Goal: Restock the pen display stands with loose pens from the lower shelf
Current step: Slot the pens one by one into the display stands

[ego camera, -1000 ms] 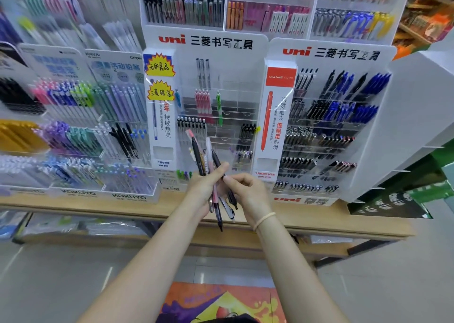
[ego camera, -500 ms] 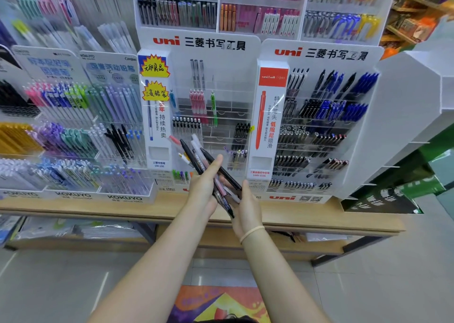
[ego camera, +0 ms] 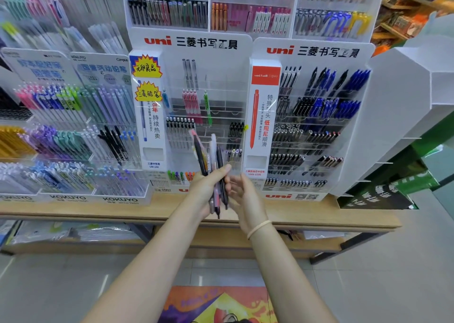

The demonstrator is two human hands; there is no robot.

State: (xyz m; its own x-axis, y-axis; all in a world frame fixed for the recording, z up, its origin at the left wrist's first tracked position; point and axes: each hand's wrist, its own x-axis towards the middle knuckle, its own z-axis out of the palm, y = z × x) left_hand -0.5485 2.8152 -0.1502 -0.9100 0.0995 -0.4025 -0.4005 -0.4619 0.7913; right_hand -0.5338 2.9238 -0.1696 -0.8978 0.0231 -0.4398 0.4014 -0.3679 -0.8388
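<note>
**Left hand grips a bundle of pens before the uni stand**

The left hand (ego camera: 205, 190) is curled round a bundle of loose pens (ego camera: 212, 170), the thumb laid across the front of the barrels, so its grip is closed on them. The pens stand nearly upright, fanned a little at the top: a black one with a pink end leans left, a pale translucent one sits in the middle and a dark one is on the right, with their tips poking out below the palm. Just to the right, the right hand (ego camera: 242, 199) has its fingers loosely spread and lightly bent toward the bundle; motion blur hides whether the fingertips touch the pens. A pale band (ego camera: 258, 228) circles that wrist.

On the far left, Kokuyo racks (ego camera: 66, 135) hold rows of pink, purple, teal and blue pens. Next comes the left uni stand (ego camera: 191, 106), its clear tiers only partly filled. The right uni stand (ego camera: 312, 116) is packed with black and blue pens. All stand on a light wooden worktop (ego camera: 319, 214). A lower shelf (ego camera: 73, 234) beneath it carries clear plastic packets. On the right rises a white shelving unit (ego camera: 403, 116), and pale floor tiles (ego camera: 49, 285) lie below.
</note>
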